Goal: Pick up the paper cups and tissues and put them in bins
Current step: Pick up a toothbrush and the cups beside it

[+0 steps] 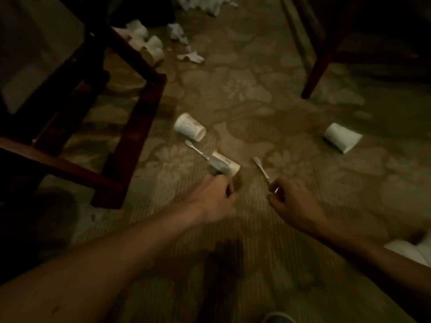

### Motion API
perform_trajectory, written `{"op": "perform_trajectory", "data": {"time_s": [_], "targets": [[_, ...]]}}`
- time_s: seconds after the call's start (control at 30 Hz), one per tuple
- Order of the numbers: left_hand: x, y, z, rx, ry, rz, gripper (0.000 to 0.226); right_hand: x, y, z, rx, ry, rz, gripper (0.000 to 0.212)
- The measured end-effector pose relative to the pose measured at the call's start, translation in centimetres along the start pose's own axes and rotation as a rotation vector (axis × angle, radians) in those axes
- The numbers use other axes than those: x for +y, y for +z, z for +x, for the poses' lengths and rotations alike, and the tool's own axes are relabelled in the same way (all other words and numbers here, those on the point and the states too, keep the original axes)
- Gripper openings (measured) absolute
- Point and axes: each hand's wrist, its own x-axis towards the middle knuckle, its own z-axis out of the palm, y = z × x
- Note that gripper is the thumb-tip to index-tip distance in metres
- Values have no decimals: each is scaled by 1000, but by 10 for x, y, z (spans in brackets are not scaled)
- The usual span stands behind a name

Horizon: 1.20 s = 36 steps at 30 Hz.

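Note:
Three white paper cups lie on their sides on the patterned carpet: one [190, 130] left of centre, one [225, 166] just ahead of my left hand, one [342, 137] at the right. My left hand [217, 194] grips a silvery tong-like tool [196, 149] whose arm lies across the near cup; whether it clamps the cup I cannot tell. A second such tool [262, 170] is held in my right hand [291, 201], its tip above bare carpet. Crumpled tissues [190, 55] and more cups [149, 45] lie farther back.
A dark wooden chair frame [140, 101] stands at the left, close to the cups. Another chair's leg [312, 78] comes down at the upper right. More tissues [200, 2] lie at the top edge. Something white [410, 250] sits at the lower right.

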Motion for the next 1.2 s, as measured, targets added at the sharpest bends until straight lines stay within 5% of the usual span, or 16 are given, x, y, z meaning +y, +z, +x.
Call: {"op": "perform_trajectory", "data": {"time_s": [0.33,0.5,0.73,1.2], "targets": [[50,106,87,-9,-291,-428,17,72,40,30,-51,175,33,34],[47,128,103,-71,-372,-567,12,78,37,42,-121,178,-18,20],[44,119,108,-90,-383,-760,14,83,2,64,-347,403,652,23],[37,44,108,251,-225,-862,22,8,-10,90,-567,116,1056,19]]}}
